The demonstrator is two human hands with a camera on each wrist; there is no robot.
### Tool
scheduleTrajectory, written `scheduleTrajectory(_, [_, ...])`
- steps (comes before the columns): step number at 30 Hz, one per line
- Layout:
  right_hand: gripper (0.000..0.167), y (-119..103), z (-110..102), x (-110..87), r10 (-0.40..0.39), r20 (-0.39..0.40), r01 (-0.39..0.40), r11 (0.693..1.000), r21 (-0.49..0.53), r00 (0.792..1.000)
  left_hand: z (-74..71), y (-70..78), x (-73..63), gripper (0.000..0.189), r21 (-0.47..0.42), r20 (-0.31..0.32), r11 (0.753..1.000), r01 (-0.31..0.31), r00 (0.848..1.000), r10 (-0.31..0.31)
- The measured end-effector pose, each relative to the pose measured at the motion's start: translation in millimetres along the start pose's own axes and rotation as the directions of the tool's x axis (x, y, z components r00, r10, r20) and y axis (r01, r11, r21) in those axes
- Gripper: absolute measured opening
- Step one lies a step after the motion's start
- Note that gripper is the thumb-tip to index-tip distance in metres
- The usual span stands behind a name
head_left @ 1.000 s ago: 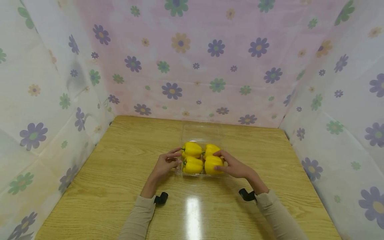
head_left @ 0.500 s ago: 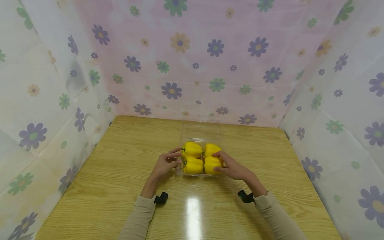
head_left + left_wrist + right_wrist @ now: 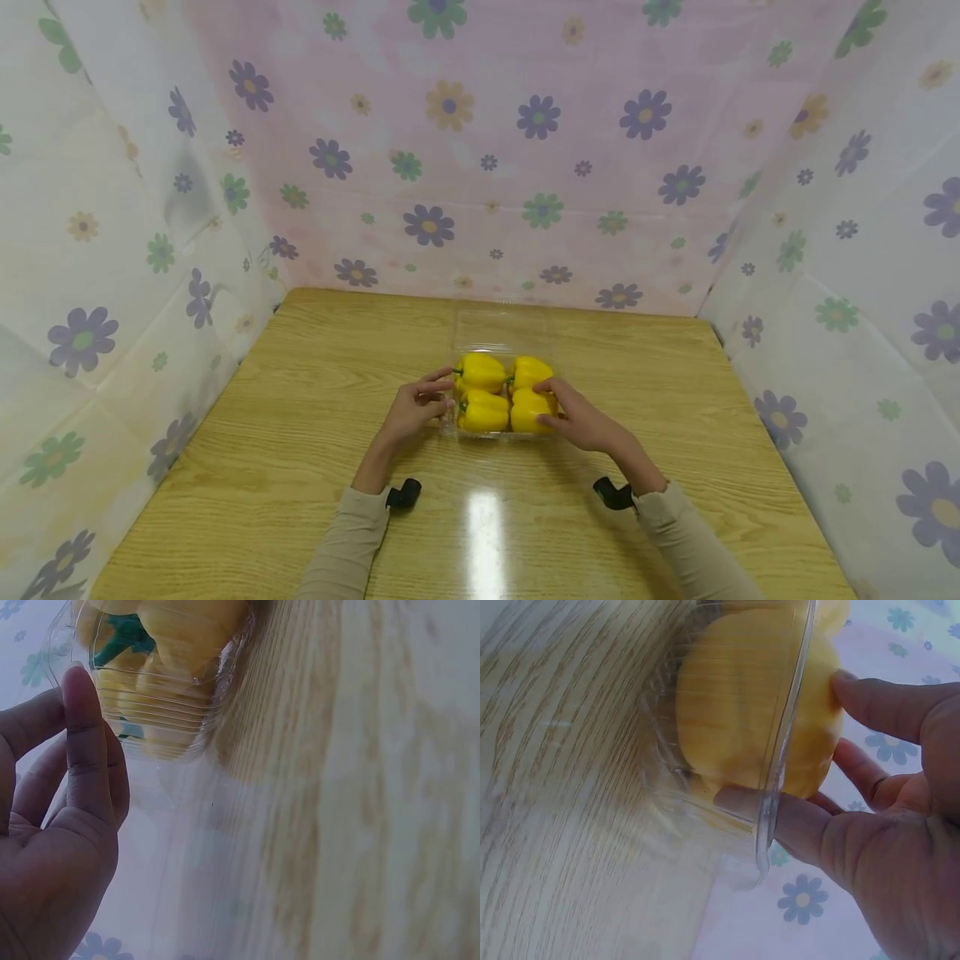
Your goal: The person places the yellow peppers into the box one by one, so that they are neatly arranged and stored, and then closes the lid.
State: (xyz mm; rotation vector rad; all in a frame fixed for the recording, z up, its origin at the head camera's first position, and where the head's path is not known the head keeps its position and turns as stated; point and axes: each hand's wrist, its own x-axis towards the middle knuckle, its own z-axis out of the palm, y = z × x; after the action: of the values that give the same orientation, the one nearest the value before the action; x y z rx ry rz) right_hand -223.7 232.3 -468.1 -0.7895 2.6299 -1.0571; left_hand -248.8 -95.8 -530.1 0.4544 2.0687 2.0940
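Several yellow bell peppers with green stems sit in a clear plastic container (image 3: 497, 436) in the head view. The back left pepper (image 3: 482, 372) and front left pepper (image 3: 485, 412) lie nearest my left hand (image 3: 411, 408), which pinches the container's left rim between thumb and finger. With its fingers curled round the front right pepper (image 3: 527, 411), my right hand (image 3: 588, 421) holds it down in the container's corner. In the right wrist view, one finger of it shows through the plastic wall (image 3: 769, 772). The back right pepper (image 3: 531, 372) is partly hidden behind that hand.
The container's clear lid (image 3: 504, 327) stands hinged back on its far side. All of this rests on a wood-grain table (image 3: 337, 350), with flower-print cloth (image 3: 495, 150) behind and at both sides. Black wrist mounts (image 3: 406, 495) stick out from the sleeves.
The right hand has shifted slightly to the left with the front right pepper, which now sits a little closer to the front left one. The left hand has stayed at the rim.
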Motion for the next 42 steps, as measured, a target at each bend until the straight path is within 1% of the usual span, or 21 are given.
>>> scheduleTrajectory(6, [0.038, 1, 0, -1.2, 0.021, 0.001, -0.021, 1.000, -0.019, 1.000, 0.0, 0.7, 0.4, 0.036, 0.009, -0.001, 1.000, 0.003, 1.000, -0.003])
scheduleTrajectory(9, [0.039, 2, 0, -1.5, 0.015, 0.006, -0.015, 1.000, -0.015, 1.000, -0.5, -0.1, 0.7, 0.035, 0.007, 0.002, 1.000, -0.001, 1.000, 0.001])
scheduleTrajectory(13, [0.040, 3, -2, -0.7, -0.010, 0.013, 0.010, 1.000, 0.009, 1.000, -0.9, -0.7, 1.0, 0.034, 0.006, 0.003, 1.000, -0.005, 1.000, 0.005])
scheduleTrajectory(18, [0.040, 6, -4, 0.5, -0.013, 0.025, 0.012, 0.998, 0.055, 1.000, -1.4, -0.5, 1.2, 0.035, 0.010, 0.008, 1.000, -0.009, 1.000, 0.009])
scheduleTrajectory(25, [0.044, 3, -5, -1.1, 0.024, 0.009, -0.025, 0.995, 0.093, 1.000, -2.4, -1.8, 1.6, 0.035, -0.001, 0.016, 1.000, -0.023, 1.000, 0.023])
scheduleTrajectory(31, [0.048, -2, -2, -1.9, 0.068, -0.012, -0.067, 0.996, 0.061, 0.998, -1.5, -2.8, 1.6, 0.035, 0.000, 0.023, 0.999, -0.042, 0.999, 0.042])
scheduleTrajectory(36, [0.048, -4, -2, -3.1, 0.085, -0.022, -0.083, 0.995, 0.062, 0.996, -1.2, -1.8, 1.0, 0.034, 0.004, 0.017, 0.999, -0.033, 0.999, 0.033])
scheduleTrajectory(42, [0.051, -3, -3, -8.7, 0.090, -0.040, -0.086, 0.992, 0.094, 0.995, -1.6, -0.2, 1.5, 0.034, 0.008, 0.012, 1.000, -0.019, 1.000, 0.019])
